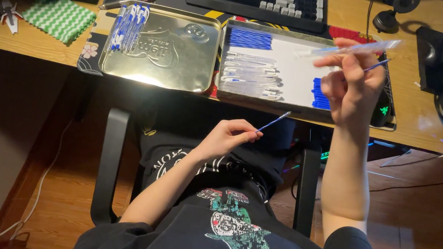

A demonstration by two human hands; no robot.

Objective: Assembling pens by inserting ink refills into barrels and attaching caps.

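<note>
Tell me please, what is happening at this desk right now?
A seated person is putting pens together. The left hand pinches a thin blue refill above the lap. The right hand lifts a clear pen barrel over an open metal tin holding sorted pen parts. Finished pens lie on the tin lid beside it.
</note>
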